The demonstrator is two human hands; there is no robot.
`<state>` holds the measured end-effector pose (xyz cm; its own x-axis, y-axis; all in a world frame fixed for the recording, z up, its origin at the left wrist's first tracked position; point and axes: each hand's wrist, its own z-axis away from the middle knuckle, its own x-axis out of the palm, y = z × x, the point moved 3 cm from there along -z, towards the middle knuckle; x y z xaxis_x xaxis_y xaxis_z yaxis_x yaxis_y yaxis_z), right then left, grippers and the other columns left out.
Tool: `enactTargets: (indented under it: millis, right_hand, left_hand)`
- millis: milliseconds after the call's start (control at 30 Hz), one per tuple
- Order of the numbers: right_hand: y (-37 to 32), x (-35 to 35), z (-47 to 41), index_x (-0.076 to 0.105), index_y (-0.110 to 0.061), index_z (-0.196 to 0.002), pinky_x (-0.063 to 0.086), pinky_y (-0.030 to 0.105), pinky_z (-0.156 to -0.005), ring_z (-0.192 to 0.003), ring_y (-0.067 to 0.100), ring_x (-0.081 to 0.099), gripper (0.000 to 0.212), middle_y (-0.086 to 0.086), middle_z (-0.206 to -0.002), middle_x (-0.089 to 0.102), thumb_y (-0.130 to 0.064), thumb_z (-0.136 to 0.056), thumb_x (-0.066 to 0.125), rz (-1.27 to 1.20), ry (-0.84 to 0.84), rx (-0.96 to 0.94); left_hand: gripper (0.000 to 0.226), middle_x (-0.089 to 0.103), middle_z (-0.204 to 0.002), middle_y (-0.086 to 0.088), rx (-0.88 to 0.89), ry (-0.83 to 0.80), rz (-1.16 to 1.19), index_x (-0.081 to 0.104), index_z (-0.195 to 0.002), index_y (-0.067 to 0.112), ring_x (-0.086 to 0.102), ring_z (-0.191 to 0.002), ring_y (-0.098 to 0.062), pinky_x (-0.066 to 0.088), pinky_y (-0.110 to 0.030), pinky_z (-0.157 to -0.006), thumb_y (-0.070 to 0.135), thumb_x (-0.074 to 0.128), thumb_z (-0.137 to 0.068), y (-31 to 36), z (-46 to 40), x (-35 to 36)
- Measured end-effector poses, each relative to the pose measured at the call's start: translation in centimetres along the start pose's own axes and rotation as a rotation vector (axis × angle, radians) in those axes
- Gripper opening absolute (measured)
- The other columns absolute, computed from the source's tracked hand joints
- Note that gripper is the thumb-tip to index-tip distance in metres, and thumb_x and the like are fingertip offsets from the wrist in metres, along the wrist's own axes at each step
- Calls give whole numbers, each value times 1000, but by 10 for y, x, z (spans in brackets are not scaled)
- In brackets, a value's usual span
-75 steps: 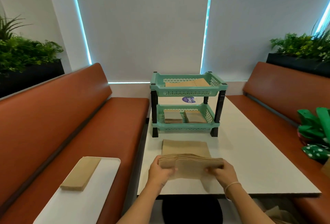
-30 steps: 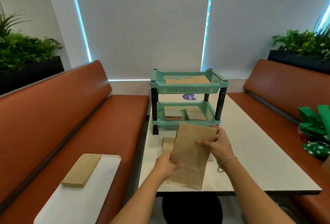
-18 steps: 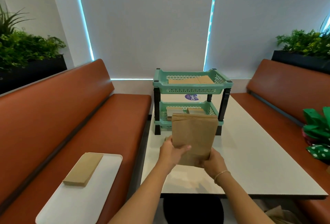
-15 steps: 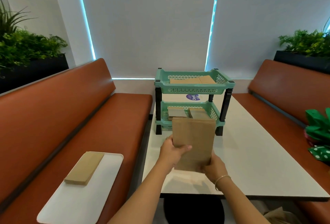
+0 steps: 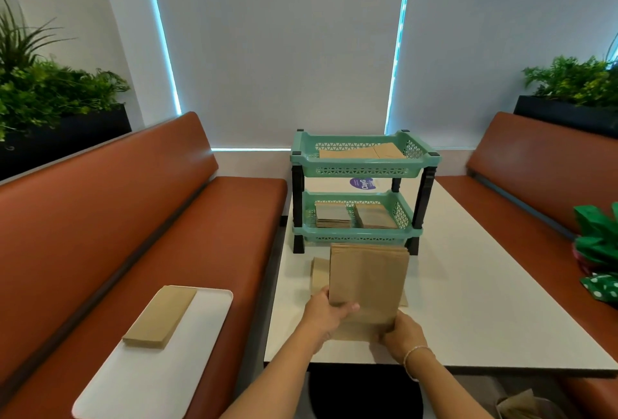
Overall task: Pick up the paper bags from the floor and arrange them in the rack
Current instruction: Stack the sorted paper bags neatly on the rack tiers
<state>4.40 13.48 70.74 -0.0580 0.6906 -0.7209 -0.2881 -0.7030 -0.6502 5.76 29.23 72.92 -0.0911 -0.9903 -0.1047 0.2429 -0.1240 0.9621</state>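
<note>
Stack of brown paper bags (image 5: 368, 280) held upright over the white bench (image 5: 468, 301), just in front of the green two-tier rack (image 5: 363, 191). Left hand (image 5: 326, 316) clasped on the stack's lower left edge, thumb across the front face, grip closed on the bags. Right hand (image 5: 403, 335) at the lower right corner, fingers wrapped under the bottom edge, grip likewise closed on the bags; thin bracelet (image 5: 414, 351) at that wrist. Another flat bag (image 5: 319, 273) lying on the bench behind the held stack, mostly hidden by it. Top tier of the rack carrying flat bags (image 5: 361, 152); lower tier carrying two side-by-side piles (image 5: 354, 215). Purple sticker (image 5: 361, 183) showing between the tiers. To the left, on the red-brown booth seat (image 5: 200, 251), a white tray (image 5: 160, 361) bearing one more pile of bags (image 5: 160, 316). Green gift wrapping (image 5: 598, 251) on the right seat.
</note>
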Motion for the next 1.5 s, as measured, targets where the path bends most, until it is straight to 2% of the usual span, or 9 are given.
enactTargets:
  millis: [100,200,300,433,533,667,967,1333,1500]
  right_hand:
    - [-1,-9,-3,62,-8,-110,43,24,-76,-105,29,59,31,12,-113,65,-4,-80,59,16,-32,-16]
    - [-1,-29,-7,65,-10,-95,43,26,-73,-93,27,60,21,10,-98,66,0,-77,62,-45,9,-36]
    - [-1,-58,-10,60,-11,-72,46,36,-71,-78,25,56,20,12,-82,63,8,-74,65,-429,91,-2]
    - [-11,-85,-6,59,-9,-82,51,40,-77,-81,23,55,18,8,-86,60,8,-79,65,-819,149,-28]
    - [-19,-91,-7,60,-14,-86,50,45,-85,-90,25,52,18,6,-91,59,2,-82,65,-779,215,-106]
    - [-14,-70,-7,59,-12,-98,44,32,-77,-93,25,52,22,4,-93,59,6,-86,53,-556,205,-122]
    - [-25,-66,-13,54,-19,-104,40,33,-88,-99,22,48,36,2,-104,54,10,-88,40,-424,220,-149]
    - [-17,-50,-6,53,-26,-100,36,23,-82,-96,20,48,40,4,-107,56,10,-87,42,-249,143,-133]
    - [-31,-61,-5,57,-20,-102,47,39,-86,-98,26,50,40,9,-110,57,13,-84,43,-490,189,-59]
  left_hand:
    - [42,67,-109,-3,45,41,8,60,-110,14,62,-105,-22,50,-37,-95,7,79,-73,26,-4,-10]
    - [30,65,-89,4,208,56,30,59,-88,20,62,-83,-12,54,-24,-74,3,78,-72,72,-1,-29]
    - [27,65,-80,2,304,49,31,59,-78,16,59,-72,-8,50,-13,-58,-5,74,-73,94,4,-49]
    - [22,66,-85,2,236,-23,-80,61,-88,15,61,-74,-8,51,-14,-62,-4,67,-81,74,6,-57]
    - [25,68,-96,-1,181,18,-5,60,-99,14,63,-85,-13,53,-22,-76,-8,59,-86,48,-2,-52]
    - [32,67,-110,-4,62,147,-31,59,-109,15,62,-101,-21,52,-37,-90,-8,52,-87,2,-14,-42]
    - [32,63,-114,-2,29,156,-82,55,-118,21,58,-105,-21,48,-31,-88,3,52,-91,-10,-13,-33]
    - [40,58,-124,-5,-11,172,-317,50,-131,16,54,-112,-20,40,-23,-88,4,49,-93,-23,4,-36]
    - [47,59,-121,-7,10,413,-153,47,-124,13,57,-101,-22,48,-33,-84,17,69,-83,12,-1,-44]
